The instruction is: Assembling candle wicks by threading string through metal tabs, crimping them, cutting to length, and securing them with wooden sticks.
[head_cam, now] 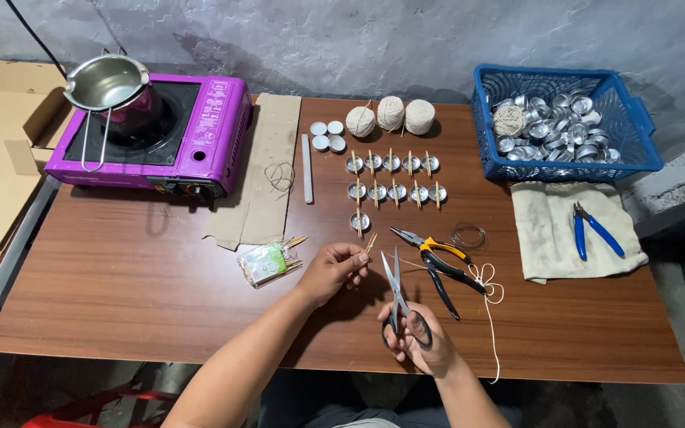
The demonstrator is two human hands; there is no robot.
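Head view: clear toothpick packet (267,262) lies beside left hand (333,270).

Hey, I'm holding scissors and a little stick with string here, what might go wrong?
The open scissors in your right hand point toward your left hand, so its fingertips may get nicked. The loose white string trails over the table edge and might snag. The pliers lie close enough to get knocked.

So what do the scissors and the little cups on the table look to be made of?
Scissors, in the right hand: shiny metal blades; dark handles, probably plastic. Small cups: thin, bright silvery metal, likely aluminium, judging by the reflective rims.
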